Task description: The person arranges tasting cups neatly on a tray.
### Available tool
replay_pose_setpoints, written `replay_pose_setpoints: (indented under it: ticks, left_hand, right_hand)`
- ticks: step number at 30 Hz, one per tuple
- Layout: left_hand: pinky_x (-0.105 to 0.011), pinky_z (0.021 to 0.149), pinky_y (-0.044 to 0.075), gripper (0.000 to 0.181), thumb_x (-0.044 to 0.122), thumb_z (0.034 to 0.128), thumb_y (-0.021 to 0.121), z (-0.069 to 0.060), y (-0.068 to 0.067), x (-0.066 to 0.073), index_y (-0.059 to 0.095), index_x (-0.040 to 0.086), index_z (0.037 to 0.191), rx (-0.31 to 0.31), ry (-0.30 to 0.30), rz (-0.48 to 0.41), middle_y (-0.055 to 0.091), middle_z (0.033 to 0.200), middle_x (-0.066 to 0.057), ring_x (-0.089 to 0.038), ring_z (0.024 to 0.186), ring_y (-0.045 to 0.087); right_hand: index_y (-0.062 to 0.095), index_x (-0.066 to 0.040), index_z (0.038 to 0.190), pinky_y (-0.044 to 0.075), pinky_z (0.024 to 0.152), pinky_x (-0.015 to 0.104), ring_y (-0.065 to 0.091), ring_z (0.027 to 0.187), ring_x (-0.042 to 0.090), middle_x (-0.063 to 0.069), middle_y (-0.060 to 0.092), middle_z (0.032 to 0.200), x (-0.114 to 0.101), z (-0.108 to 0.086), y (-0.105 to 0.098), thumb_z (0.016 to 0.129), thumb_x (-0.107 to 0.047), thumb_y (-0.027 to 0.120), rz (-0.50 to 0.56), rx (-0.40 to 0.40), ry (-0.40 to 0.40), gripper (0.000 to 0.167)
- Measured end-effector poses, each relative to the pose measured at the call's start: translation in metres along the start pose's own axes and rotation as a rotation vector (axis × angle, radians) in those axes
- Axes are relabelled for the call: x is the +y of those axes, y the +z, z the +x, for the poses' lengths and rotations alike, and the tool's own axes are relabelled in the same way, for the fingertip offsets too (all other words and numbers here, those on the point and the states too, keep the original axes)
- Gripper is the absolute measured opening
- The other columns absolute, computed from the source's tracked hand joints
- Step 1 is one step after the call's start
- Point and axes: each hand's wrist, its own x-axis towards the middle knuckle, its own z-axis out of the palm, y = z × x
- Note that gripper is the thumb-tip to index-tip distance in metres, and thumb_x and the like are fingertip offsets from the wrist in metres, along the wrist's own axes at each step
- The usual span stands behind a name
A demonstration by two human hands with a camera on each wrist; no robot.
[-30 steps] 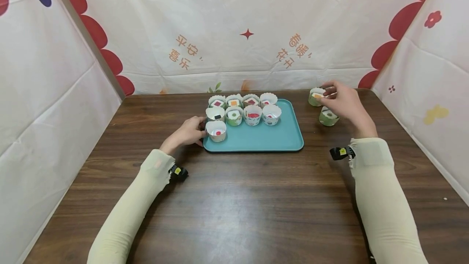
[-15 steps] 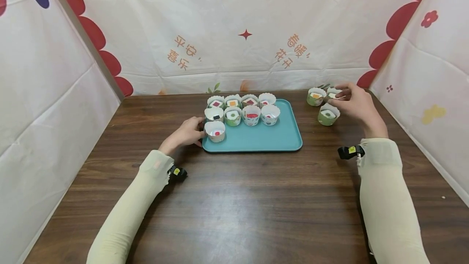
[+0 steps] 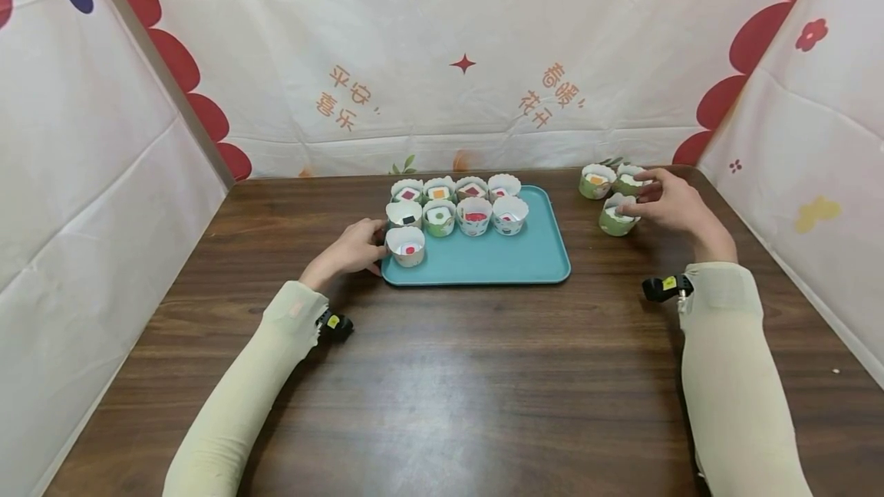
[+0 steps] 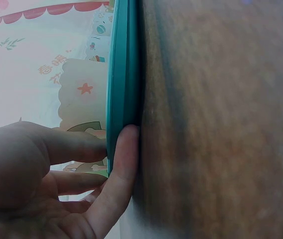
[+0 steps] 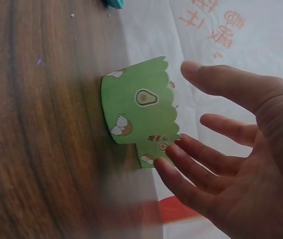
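Observation:
My left hand (image 3: 357, 246) pinches the left rim of a teal tray (image 3: 483, 261); in the left wrist view its thumb and fingers grip the tray's edge (image 4: 124, 74) from both sides. Paper baking cups stand on the tray, among them a white one (image 3: 406, 246) beside that hand. On the right, my right hand (image 3: 668, 202) hovers over a green paper cup (image 3: 617, 219) holding a white piece. In the right wrist view this green cup (image 5: 141, 102) with avocado prints stands below the spread thumb and fingers, which do not grip it. Two more cups (image 3: 596, 182) stand behind it.
Several paper cups (image 3: 476, 217) with coloured pieces fill the tray's back and left; its front right is bare. The brown wooden table (image 3: 428, 390) extends toward me. A white printed cloth (image 3: 414, 60) rises behind and on both sides.
My right hand has moved from the back left green cup rightward, then down toward the front green cup. A third cup it covered now shows. My left hand stays on the tray.

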Motion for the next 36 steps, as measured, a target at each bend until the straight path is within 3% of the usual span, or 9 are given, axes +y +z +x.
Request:
replay_pose_setpoints:
  ticks: [6,10,13,17,20,22,25,28,36]
  left_hand:
    - [-0.03,0.069,0.067,0.063,0.006,0.1014,0.055,0.001,0.0,0.0,0.031,-0.006,0.158,-0.002,0.001,-0.003,0.047,0.135,-0.027,-0.035,0.105,0.065]
    - [-0.03,0.069,0.067,0.063,0.006,0.1015,0.055,0.001,0.0,0.001,0.031,-0.006,0.158,-0.004,0.001,-0.005,0.047,0.134,-0.027,-0.035,0.104,0.064]
    - [-0.03,0.07,0.067,0.062,0.006,0.1016,0.055,0.0,0.0,0.001,0.032,-0.007,0.158,-0.007,0.001,-0.004,0.047,0.133,-0.028,-0.035,0.103,0.064]
    - [-0.031,0.071,0.067,0.063,0.006,0.1018,0.055,-0.001,-0.001,0.001,0.03,-0.007,0.158,-0.011,-0.004,-0.009,0.047,0.134,-0.028,-0.034,0.103,0.065]
    - [-0.031,0.07,0.067,0.064,0.006,0.1015,0.055,-0.001,-0.001,0.001,0.03,-0.007,0.159,-0.01,-0.008,-0.013,0.046,0.135,-0.029,-0.034,0.103,0.065]
    - [-0.031,0.07,0.067,0.064,0.005,0.1013,0.055,-0.001,-0.001,0.001,0.03,-0.007,0.159,-0.009,-0.009,-0.013,0.047,0.135,-0.029,-0.034,0.103,0.065]
    - [-0.03,0.07,0.067,0.063,0.005,0.1012,0.056,0.0,-0.001,0.001,0.031,-0.007,0.158,-0.006,-0.007,-0.01,0.047,0.134,-0.029,-0.035,0.103,0.065]
    - [-0.03,0.07,0.067,0.063,0.005,0.1011,0.055,0.0,-0.001,0.001,0.031,-0.008,0.158,-0.005,-0.005,-0.006,0.047,0.134,-0.029,-0.035,0.104,0.065]
    - [-0.03,0.07,0.067,0.065,0.004,0.1008,0.056,0.0,0.0,0.001,0.029,-0.008,0.158,-0.007,-0.011,0.003,0.047,0.135,-0.029,-0.034,0.102,0.066]
  right_hand:
    - [0.031,0.004,0.155,0.047,0.103,0.062,0.048,0.131,0.052,0.039,0.046,0.144,0.005,0.002,0.003,0.093,-0.041,0.076,-0.015,-0.063,-0.005,0.088]
    - [0.034,0.004,0.154,0.058,0.09,0.041,0.053,0.126,0.049,0.037,0.046,0.146,0.008,0.003,0.005,0.094,-0.041,0.075,0.017,-0.061,-0.005,0.085]
    - [0.035,0.003,0.154,0.057,0.075,0.019,0.056,0.122,0.046,0.035,0.045,0.148,0.008,0.003,0.006,0.094,-0.045,0.075,0.045,-0.07,0.0,0.087]
    - [0.034,0.003,0.154,0.052,0.069,0.013,0.062,0.111,0.037,0.036,0.045,0.146,0.009,0.004,0.007,0.094,-0.045,0.074,0.031,-0.089,-0.004,0.087]
    - [0.036,0.002,0.154,0.053,0.072,0.017,0.064,0.104,0.033,0.037,0.047,0.143,0.008,0.005,0.008,0.093,-0.044,0.076,0.009,-0.098,-0.011,0.086]
    - [0.036,0.002,0.154,0.055,0.078,0.026,0.062,0.109,0.037,0.037,0.046,0.143,0.007,0.005,0.009,0.093,-0.042,0.076,-0.002,-0.108,-0.013,0.086]
    - [0.034,0.002,0.155,0.055,0.095,0.048,0.052,0.125,0.047,0.039,0.042,0.146,0.006,0.005,0.009,0.092,-0.04,0.077,-0.006,-0.124,-0.007,0.087]
    - [0.031,0.001,0.156,0.044,0.105,0.066,0.041,0.134,0.052,0.04,0.037,0.149,0.005,0.005,0.01,0.091,-0.04,0.078,-0.007,-0.138,-0.002,0.09]
    - [0.031,0.003,0.156,0.041,0.109,0.07,0.039,0.137,0.054,0.042,0.037,0.15,0.006,0.007,0.011,0.09,-0.037,0.079,-0.04,-0.156,-0.025,0.091]
